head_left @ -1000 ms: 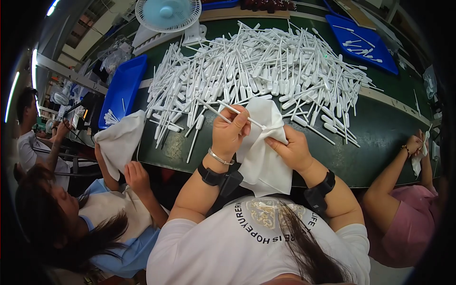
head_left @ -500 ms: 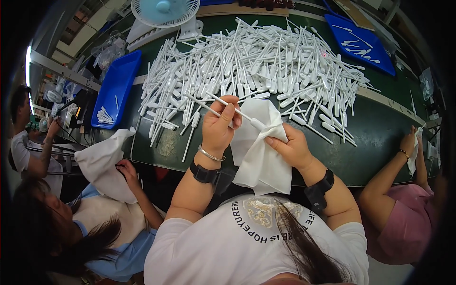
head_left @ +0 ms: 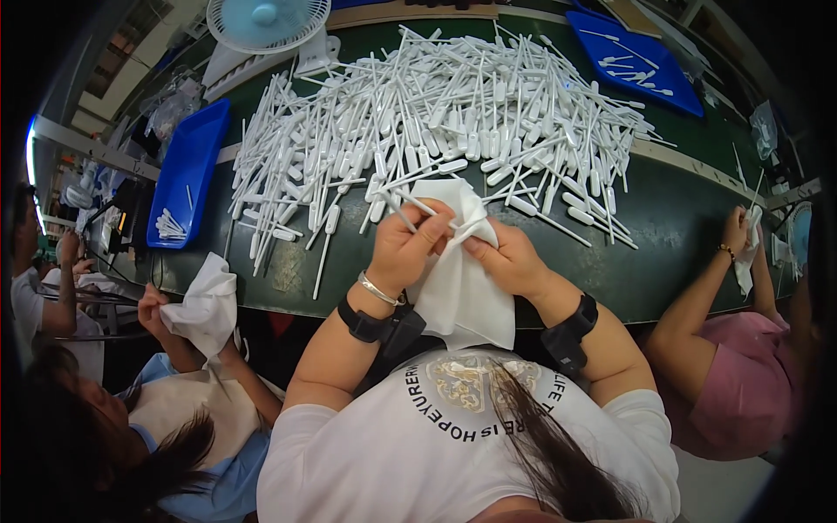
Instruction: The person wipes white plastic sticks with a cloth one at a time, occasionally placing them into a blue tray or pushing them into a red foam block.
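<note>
Left hand point(head_left: 410, 246) has its fingers pinched on two white sticks point(head_left: 399, 212), right hand point(head_left: 513, 263) clamps a white cloth point(head_left: 466, 301), both mid-frame. Half a second ago one stick's fat end showed; now (annoyingly) cloth blocks it. White pile point(head_left: 453, 113) upper centre, blue tray point(head_left: 193, 157) upper left.

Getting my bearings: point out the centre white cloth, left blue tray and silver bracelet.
Centre white cloth point(head_left: 466, 305), head view: hanging lower part.
Left blue tray point(head_left: 193, 146), head view: bare base.
Silver bracelet point(head_left: 378, 290), head view: band.

Slim white sticks point(head_left: 398, 212), slanted, white cloth point(head_left: 466, 305) beside them, creased, hanging
</note>
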The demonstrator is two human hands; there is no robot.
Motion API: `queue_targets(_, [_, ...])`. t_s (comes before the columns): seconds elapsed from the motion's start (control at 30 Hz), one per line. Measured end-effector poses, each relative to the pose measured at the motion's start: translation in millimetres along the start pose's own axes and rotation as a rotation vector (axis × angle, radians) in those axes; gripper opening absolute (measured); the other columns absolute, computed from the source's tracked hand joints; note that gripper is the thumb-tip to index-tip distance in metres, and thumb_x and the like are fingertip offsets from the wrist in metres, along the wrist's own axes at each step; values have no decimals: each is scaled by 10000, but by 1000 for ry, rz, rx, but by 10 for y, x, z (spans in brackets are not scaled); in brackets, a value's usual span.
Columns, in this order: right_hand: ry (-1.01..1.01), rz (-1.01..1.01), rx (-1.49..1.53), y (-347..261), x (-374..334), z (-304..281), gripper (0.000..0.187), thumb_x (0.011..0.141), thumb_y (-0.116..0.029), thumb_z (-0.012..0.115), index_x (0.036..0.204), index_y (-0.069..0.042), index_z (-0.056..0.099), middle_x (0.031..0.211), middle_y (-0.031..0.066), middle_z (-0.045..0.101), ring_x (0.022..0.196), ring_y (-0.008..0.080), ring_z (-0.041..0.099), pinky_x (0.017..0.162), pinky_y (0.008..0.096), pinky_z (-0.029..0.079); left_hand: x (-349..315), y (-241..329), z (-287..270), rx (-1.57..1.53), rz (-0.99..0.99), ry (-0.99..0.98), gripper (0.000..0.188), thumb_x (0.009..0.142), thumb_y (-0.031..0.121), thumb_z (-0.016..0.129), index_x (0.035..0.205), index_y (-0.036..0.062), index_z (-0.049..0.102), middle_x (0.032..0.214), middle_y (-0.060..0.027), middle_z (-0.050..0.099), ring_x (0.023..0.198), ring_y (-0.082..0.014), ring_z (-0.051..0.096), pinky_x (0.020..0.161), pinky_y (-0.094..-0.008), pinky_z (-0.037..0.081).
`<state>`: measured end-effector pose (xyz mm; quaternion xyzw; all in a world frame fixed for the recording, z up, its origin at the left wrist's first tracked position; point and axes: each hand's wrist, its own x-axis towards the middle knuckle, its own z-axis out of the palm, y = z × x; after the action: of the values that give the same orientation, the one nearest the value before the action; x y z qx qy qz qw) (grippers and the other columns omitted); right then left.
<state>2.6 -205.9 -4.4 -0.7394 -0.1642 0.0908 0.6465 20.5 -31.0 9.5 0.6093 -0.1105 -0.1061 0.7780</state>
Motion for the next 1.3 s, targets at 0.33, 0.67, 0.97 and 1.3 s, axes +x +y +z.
queue_targets(0.33, [-18,101,392,-2,-5,-34,223,859,-133,473,1042,-9,506,945,36,560,815,101,537,723,243,433,193,69,-304,-489,144,191,164,869,173,469,819,20,500,643,-29,500,478,-93,457,426,-192,347])
queue_targets(0.67, [23,240,566,125,55,-31,315,889,-239,428,1109,-15,447,980,40,539,854,96,519,754,235,418,104,17,-166,-79,89,111,151,879,148,441,902,23,523,711,-18,527,532,-66,471,476,-176,350])
queue_targets(0.97, [40,68,156,165,29,-22,335,875,-267,457,1106,-24,436,936,20,524,808,66,484,718,216,401,51,14,-134,25,135,-82,154,870,132,445,943,14,512,728,-23,521,609,-64,468,545,-181,357])
queue_targets(1.3, [-106,45,200,-72,-25,-41,315,868,-233,471,1091,-11,468,921,24,539,804,71,489,716,215,401,45,32,-221,-282,172,-54,141,873,121,437,930,18,515,759,-47,528,608,-95,490,551,-218,397])
